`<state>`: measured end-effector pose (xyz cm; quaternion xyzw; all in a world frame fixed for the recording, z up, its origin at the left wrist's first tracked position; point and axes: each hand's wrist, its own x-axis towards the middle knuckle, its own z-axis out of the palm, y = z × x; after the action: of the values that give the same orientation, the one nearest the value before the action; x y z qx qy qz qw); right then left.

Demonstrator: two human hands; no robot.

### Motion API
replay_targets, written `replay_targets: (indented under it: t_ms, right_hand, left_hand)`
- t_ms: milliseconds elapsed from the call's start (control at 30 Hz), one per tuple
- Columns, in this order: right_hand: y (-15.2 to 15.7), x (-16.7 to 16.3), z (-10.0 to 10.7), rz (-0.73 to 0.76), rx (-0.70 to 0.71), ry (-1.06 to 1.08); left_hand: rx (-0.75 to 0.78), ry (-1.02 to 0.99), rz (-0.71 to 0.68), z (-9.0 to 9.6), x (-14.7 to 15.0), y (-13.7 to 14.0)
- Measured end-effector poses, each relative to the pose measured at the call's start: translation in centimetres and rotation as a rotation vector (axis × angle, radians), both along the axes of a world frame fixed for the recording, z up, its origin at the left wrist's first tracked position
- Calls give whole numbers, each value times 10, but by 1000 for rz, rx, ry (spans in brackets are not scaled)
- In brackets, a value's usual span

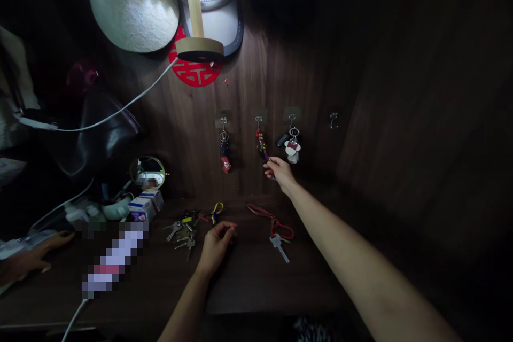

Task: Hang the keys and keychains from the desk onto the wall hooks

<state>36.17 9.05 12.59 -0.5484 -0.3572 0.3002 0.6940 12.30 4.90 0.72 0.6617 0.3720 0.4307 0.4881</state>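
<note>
My right hand (280, 172) is closed on the lower end of a braided multicoloured lanyard (262, 140), which hangs from the second wall hook (258, 118). My left hand (218, 243) is at the tabletop with its fingers curled in; whether anything is inside cannot be seen. Just beyond it lie a yellow and blue strap (217, 211) and a spread of loose keys (186, 235). Between my two arms rests a reddish cord (286, 231) with keys (278, 246) on it. Keyrings with a red charm (226, 164) and a white mouse-shaped charm (292, 147) hang on either side of the lanyard.
A bare hook (334, 120) is at the right of the wall. Overhead stands a lit lamp (194, 16), its white cable (132, 100) running left. Caps (132, 10), a dark bag (96, 128), a round mirror (148, 171) and small boxes (146, 206) crowd the left side.
</note>
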Motion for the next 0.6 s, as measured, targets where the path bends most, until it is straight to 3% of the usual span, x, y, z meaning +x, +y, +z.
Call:
replay_targets:
  t_ms: [367, 600]
  right_hand:
    - [-26, 7, -50, 70, -73, 9]
    - [-55, 9, -84, 103, -130, -98]
  left_hand:
    - [24, 14, 20, 0, 0, -1]
    - [13, 20, 24, 1, 0, -3]
